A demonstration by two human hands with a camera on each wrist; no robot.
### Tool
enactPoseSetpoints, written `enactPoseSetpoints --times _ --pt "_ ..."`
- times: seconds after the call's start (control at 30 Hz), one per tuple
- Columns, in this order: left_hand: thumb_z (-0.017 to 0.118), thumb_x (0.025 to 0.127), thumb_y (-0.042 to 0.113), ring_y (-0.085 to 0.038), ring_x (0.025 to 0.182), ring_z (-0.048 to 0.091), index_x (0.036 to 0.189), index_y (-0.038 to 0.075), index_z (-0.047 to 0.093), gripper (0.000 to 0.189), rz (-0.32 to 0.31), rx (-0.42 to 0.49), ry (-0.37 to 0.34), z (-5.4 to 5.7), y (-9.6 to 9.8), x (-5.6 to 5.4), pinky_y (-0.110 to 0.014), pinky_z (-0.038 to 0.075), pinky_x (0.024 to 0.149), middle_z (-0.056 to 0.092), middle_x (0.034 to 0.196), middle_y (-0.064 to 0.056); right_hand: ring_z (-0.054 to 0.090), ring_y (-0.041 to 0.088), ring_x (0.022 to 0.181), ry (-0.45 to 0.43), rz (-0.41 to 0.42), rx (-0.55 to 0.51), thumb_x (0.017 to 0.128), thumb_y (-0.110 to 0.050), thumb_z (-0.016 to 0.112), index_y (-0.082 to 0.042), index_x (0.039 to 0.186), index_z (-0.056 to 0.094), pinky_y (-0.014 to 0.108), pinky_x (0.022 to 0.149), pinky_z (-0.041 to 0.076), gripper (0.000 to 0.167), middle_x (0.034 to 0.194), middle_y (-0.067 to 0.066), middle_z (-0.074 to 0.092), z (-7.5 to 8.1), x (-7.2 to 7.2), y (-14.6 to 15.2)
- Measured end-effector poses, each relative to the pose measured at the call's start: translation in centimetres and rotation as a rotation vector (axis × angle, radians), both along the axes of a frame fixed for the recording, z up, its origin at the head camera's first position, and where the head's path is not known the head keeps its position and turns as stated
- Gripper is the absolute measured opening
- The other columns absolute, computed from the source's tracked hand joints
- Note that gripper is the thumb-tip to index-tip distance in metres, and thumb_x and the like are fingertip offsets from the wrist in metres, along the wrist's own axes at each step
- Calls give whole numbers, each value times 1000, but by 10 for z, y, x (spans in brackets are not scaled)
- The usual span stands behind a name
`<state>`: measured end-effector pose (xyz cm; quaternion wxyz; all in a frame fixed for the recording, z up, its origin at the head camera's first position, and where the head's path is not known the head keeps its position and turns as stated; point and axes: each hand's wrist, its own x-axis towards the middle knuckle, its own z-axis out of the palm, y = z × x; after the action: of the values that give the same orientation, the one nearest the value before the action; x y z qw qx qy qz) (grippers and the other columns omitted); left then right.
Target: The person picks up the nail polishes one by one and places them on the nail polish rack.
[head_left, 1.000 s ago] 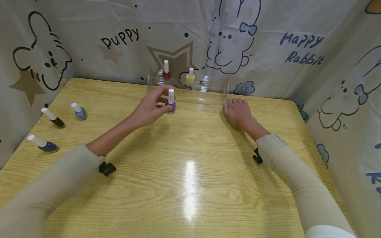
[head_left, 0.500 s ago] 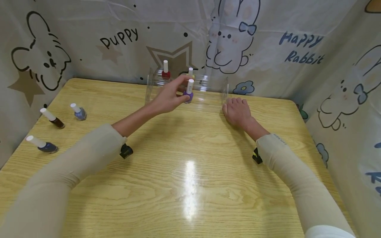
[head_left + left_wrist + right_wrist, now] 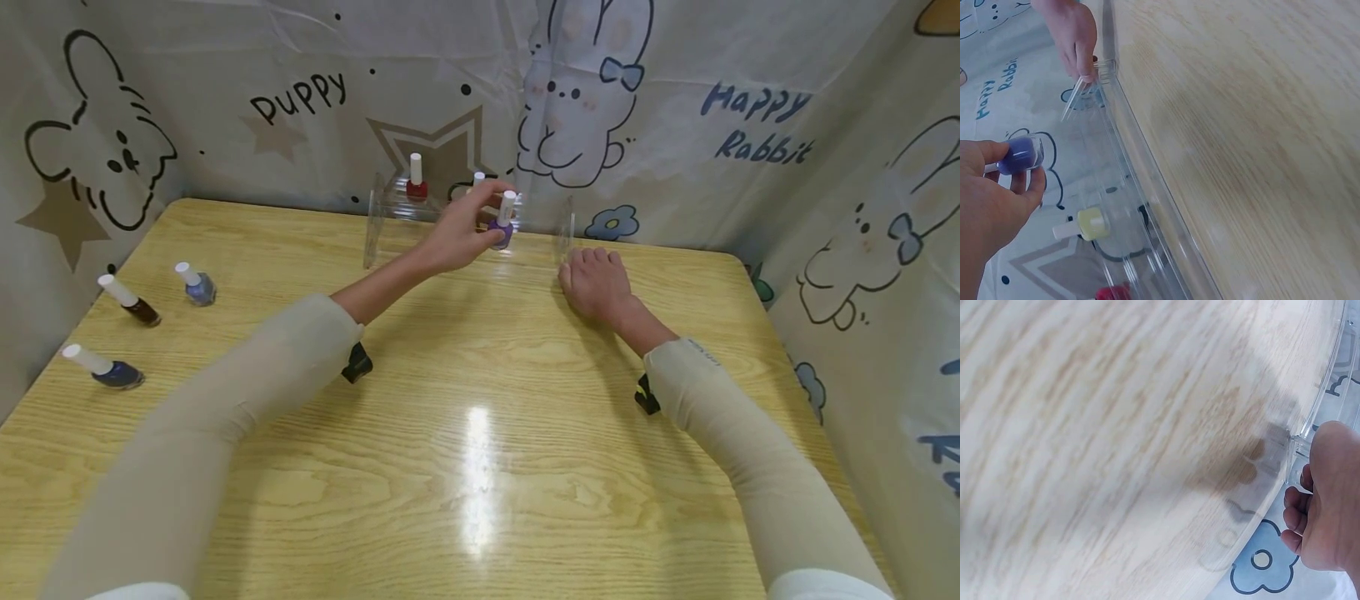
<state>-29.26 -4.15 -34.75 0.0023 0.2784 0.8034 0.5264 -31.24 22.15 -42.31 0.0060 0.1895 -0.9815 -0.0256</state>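
My left hand point(image 3: 463, 232) pinches a bottle of purple nail polish point(image 3: 500, 234) with a white cap, held upright in front of a clear acrylic rack point(image 3: 372, 225). In the left wrist view, thumb and fingers grip the purple bottle point(image 3: 1020, 156) away from the rack's tiers. My right hand point(image 3: 596, 285) holds the rack's right end, its fingers curled at the end panel. On the rack stand a red nail polish point(image 3: 417, 190) at the left and a yellow nail polish point(image 3: 1093, 224) beside it. My left hand mostly hides the yellow one in the head view.
At the table's left lie a dark blue nail polish point(image 3: 117, 374) and a dark brown one point(image 3: 142, 312). A light blue nail polish point(image 3: 200, 288) is near them. A printed cloth point(image 3: 300, 50) hangs behind the wooden table point(image 3: 480, 367).
My left hand has carried the purple nail polish to the right and farther back along the rack, past the yellow bottle. The right hand has stayed at the rack's end.
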Motion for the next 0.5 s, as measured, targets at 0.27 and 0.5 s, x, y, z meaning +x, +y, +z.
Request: enactPoseSetpoints --times 0.27,0.5 --pt "58 97 -5 -28 108 63 140 7 44 47 -18 6 40 1 25 -21 -33 53 87 58 125 -18 48 42 103 -3 -4 1 108 -30 23 3 102 47 53 89 36 41 105 22 54 2 -1 3" --pt "57 96 -8 -30 106 63 138 4 42 46 22 66 5 -1 38 -42 -35 52 86 59 124 -21 49 41 102 -2 -1 3 108 -29 25 1 100 47 52 87 36 38 103 20 54 2 0 1"
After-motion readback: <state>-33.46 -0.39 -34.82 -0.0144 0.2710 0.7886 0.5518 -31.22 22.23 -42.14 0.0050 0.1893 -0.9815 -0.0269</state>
